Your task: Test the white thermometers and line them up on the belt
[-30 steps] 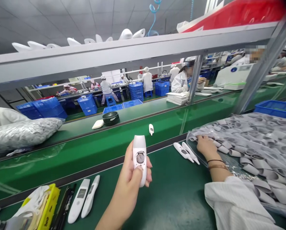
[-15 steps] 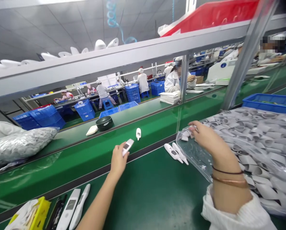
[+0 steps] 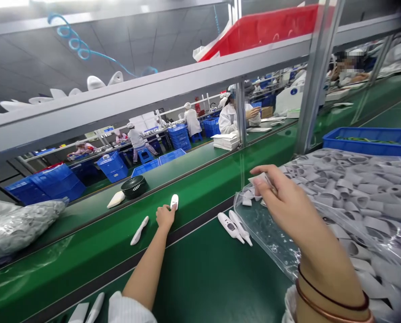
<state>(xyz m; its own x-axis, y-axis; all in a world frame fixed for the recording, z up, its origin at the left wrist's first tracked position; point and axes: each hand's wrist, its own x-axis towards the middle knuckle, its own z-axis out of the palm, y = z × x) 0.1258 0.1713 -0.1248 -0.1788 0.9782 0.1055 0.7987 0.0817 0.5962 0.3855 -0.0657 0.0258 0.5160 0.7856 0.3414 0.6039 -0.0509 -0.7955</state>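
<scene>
On the green conveyor belt (image 3: pixel 200 197), my left hand (image 3: pixel 165 218) has its fingers closed on a white handheld thermometer (image 3: pixel 174 200). A second white thermometer (image 3: pixel 140 230) lies on its side on the belt, to the left of that hand. My right hand (image 3: pixel 281 193) pinches a small white plastic piece (image 3: pixel 258 180) above the near corner of a clear plastic bag (image 3: pixel 271 244). Loose white curved pieces (image 3: pixel 365 179) fill the bag. Beside its left edge, two white thermometers with narrow tips (image 3: pixel 232 226) lie close together on the green worktable (image 3: pixel 200 278).
A blue tray (image 3: pixel 368 148) sits behind the bag. A metal post (image 3: pixel 316 80) and shelf beam (image 3: pixel 126 96) cross above the belt. Beyond it are a round black basket (image 3: pixel 134 187), a white stack (image 3: pixel 226 141) and a plastic-wrapped bundle (image 3: pixel 22 231). Co-workers sit farther back.
My left hand has put its former thermometer on the belt and taken hold of the one lying there. My right hand now lifts a small white piece at the bag. The view has shifted right.
</scene>
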